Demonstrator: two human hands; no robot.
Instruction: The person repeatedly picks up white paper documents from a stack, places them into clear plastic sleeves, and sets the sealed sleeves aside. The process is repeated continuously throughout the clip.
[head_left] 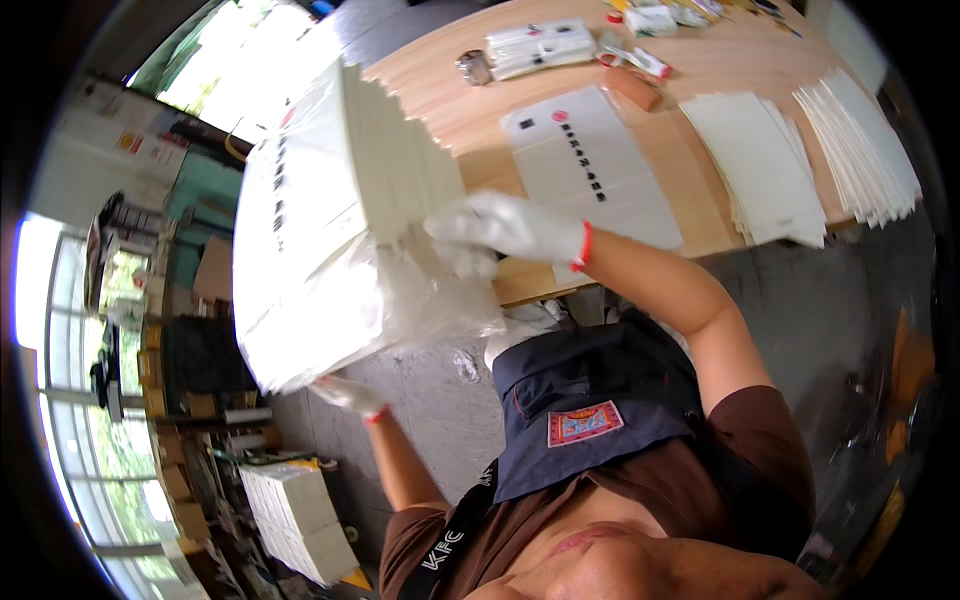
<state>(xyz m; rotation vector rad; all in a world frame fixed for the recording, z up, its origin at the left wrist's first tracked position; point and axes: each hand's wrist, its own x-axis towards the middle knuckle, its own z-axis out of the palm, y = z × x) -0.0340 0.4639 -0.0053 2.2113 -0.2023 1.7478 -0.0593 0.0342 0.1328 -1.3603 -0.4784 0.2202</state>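
A thick stack of white sheets (pixel 390 150) sits partly inside a clear plastic bag (pixel 300 300) with dark printing, at the left end of the table. My left hand (pixel 345 394), in a white glove with a red cuff, grips the bag's lower near corner; its fingertips are hidden beneath. In a matching glove, my right hand (pixel 500 228) is curled at the near edge of the stack, where the loose plastic bunches. Motion blurs its fingers slightly. Just right of it, a flat printed plastic bag (pixel 590 165) lies on the table.
Two fanned piles of white sheets, one nearer (pixel 755 165) and one farther right (pixel 862 145), rest on the wooden table (pixel 430 60). Toward the back are a tape roll (pixel 473 67), a wrapped bundle (pixel 540 48) and a brown block (pixel 633 90). A white stack (pixel 295 515) stands at lower left.
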